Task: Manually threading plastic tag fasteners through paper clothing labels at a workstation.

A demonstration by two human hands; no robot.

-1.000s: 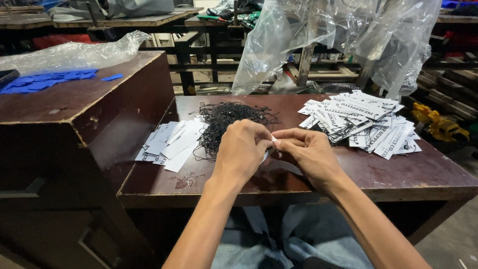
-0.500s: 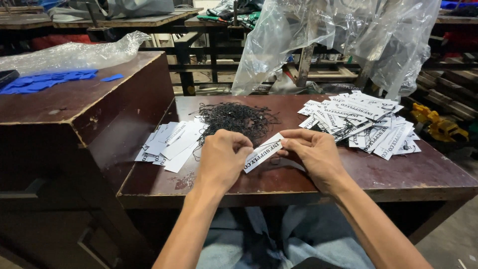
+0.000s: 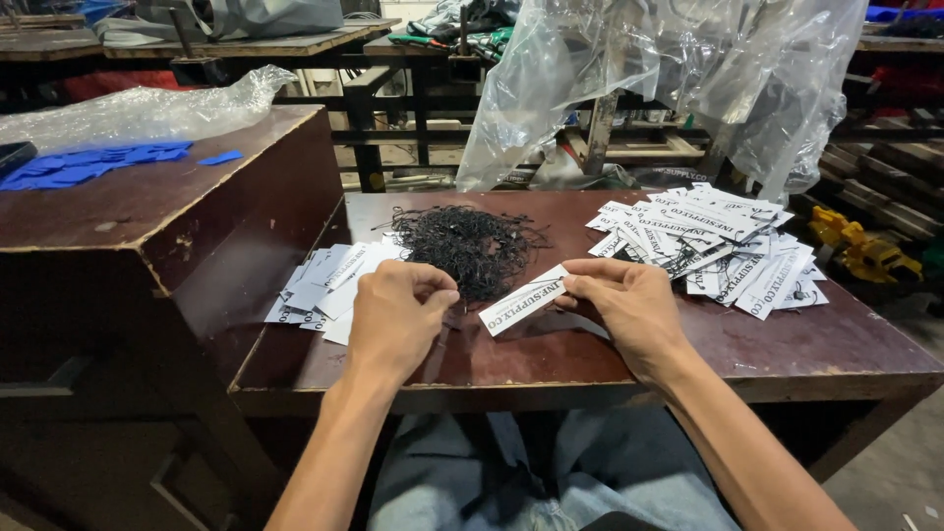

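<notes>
Brown table (image 3: 806,344) bears tags (image 3: 723,246) and strings (image 3: 472,246).

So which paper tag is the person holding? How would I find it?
Look at the dark red-brown table, in front of the tangled heap of black strings. There the right hand pinches one white tag with black print, and the left hand sits beside it. It is the only tag lifted alone, away from the two piles.
</notes>
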